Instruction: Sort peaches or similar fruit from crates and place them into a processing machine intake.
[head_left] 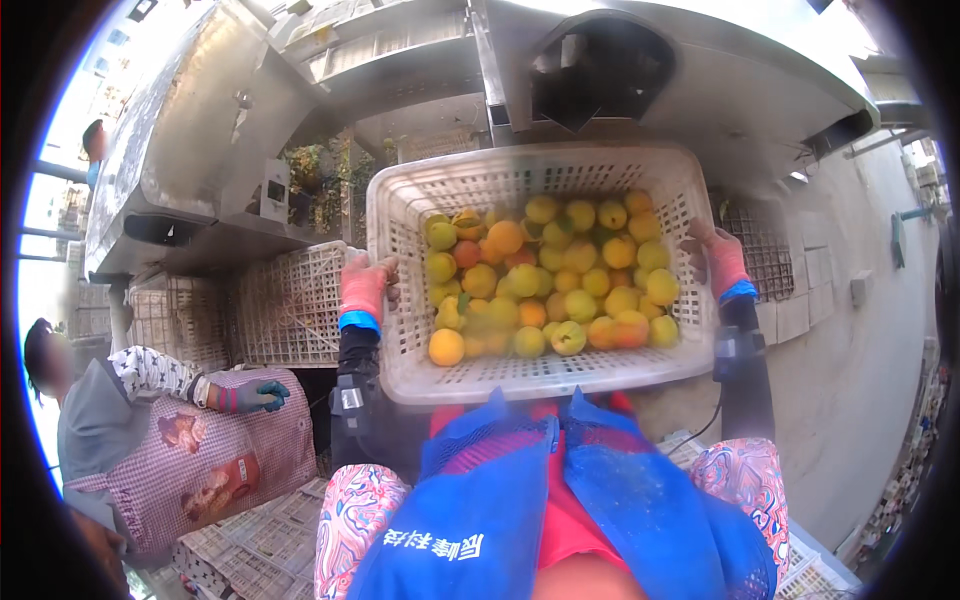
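A white slatted plastic crate (600, 378) is held in front of my body. Many round fruits (572, 282), yellow, green and orange, cover its bottom; they look like citrus or peaches, I cannot tell which. My left hand (368, 285), in a pink glove with a blue cuff, grips the crate's left side. On the opposite side, my right hand (718, 262), gloved the same way, is closed on the rim. The fingers of both hands are partly hidden by the crate wall.
Metal machinery (190, 150) with chutes stands beyond the crate. More plastic crates (290, 305) are at the left and along the ground. A co-worker in a checked apron (215, 460) is close at my left. A pale wall (860, 350) runs along the right.
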